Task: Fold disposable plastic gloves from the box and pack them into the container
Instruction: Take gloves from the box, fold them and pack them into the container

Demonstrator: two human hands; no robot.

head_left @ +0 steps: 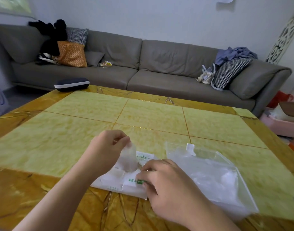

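Note:
A flat white glove box (pixel 119 182) with green print lies near the table's front edge. My left hand (pixel 107 147) pinches a translucent plastic glove (pixel 128 159) and holds it lifted above the box's opening. My right hand (pixel 161 180) rests on the box's right end, fingers curled against its top. A clear plastic container (pixel 209 174) with a white tab lies flat to the right of the box; pale plastic shows inside it.
The yellow marble-pattern table (pixel 92 117) stretches ahead. A dark glasses case (pixel 72 84) sits at its far left edge. A grey sofa (pixel 159 70) with bags, cushions and clothes stands behind. A pink tub (pixel 279 125) is on the floor at right.

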